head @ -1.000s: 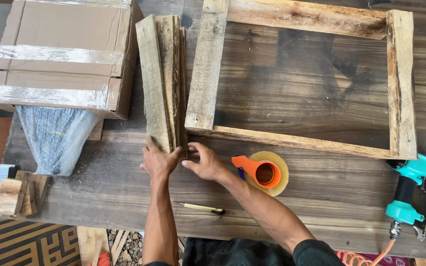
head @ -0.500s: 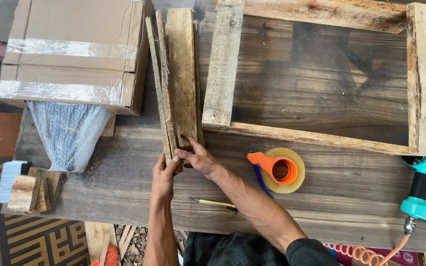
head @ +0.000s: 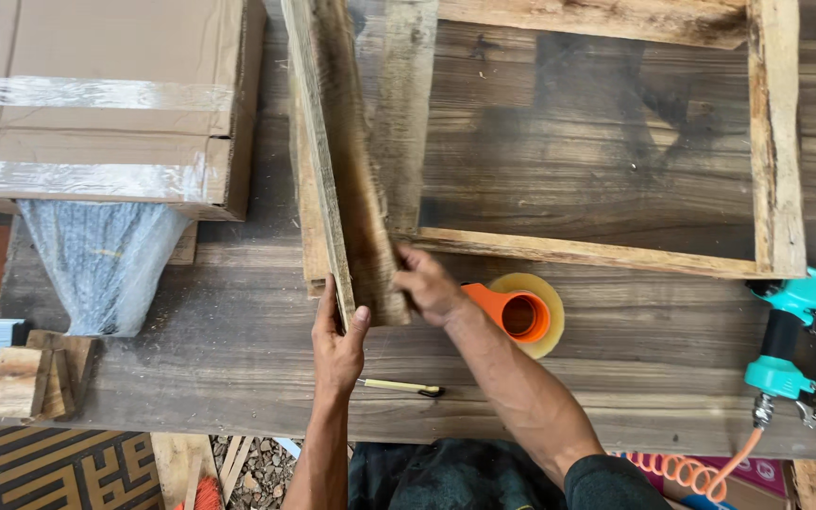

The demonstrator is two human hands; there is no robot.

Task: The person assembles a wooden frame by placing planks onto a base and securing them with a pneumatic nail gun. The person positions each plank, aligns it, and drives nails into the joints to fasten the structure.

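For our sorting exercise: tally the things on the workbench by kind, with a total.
Wooden slats in the hands: cannot tell exactly, a small stack
Wooden frame: 1
Cardboard box: 1
Tape dispenser with roll: 1
Nail gun, teal: 1
Pencil: 1
Bubble-wrapped bundle: 1
Total besides slats: 6

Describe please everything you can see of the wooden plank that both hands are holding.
The wooden plank is long, narrow and rough, of pale brown weathered wood with darker stains. It is raised and tilted on its long edge, above a small stack of similar planks on the dark wooden table. It runs away from the person, beside the left rail of the open wooden frame. The left hand grips its near end from the left, and the right hand presses its near end from the right.
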